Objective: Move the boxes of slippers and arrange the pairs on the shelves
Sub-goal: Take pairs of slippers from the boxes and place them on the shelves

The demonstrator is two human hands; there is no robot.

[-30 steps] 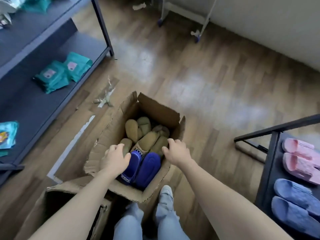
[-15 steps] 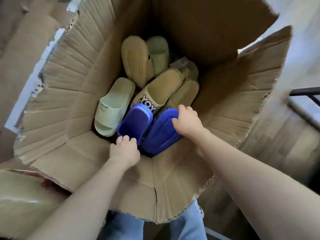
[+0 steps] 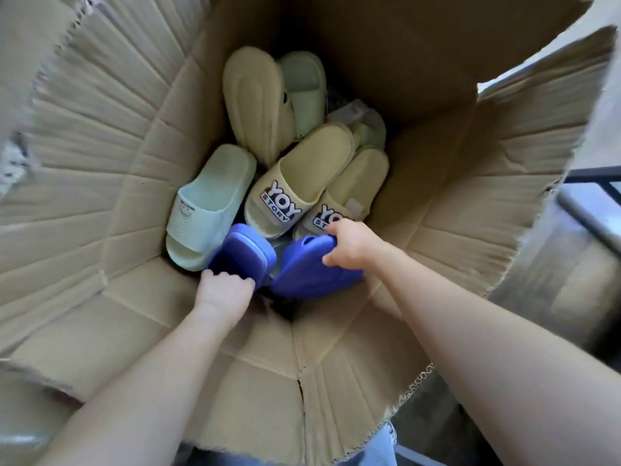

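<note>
An open cardboard box (image 3: pixel 111 169) fills the view, with slippers piled at its bottom. My left hand (image 3: pixel 223 292) grips the near end of one blue slipper (image 3: pixel 243 253). My right hand (image 3: pixel 353 243) grips the other blue slipper (image 3: pixel 302 274) by its far edge. Behind them lie two yellow slippers with a "YOY STORY" badge (image 3: pixel 302 173), a pale green slipper (image 3: pixel 208 206) at the left, a yellow slipper sole-up (image 3: pixel 257 102) and another pale green one (image 3: pixel 305 85) at the back.
The box's torn flaps (image 3: pixel 524 136) stand up on all sides around my arms. A dark metal shelf frame (image 3: pixel 598 176) shows at the right edge, over wooden floor. My jeans (image 3: pixel 379 449) show below the near flap.
My head has come closer over the box. Both hands have reached deeper and closed on the two blue slippers; the right one is tilted up from where it lay.
</note>
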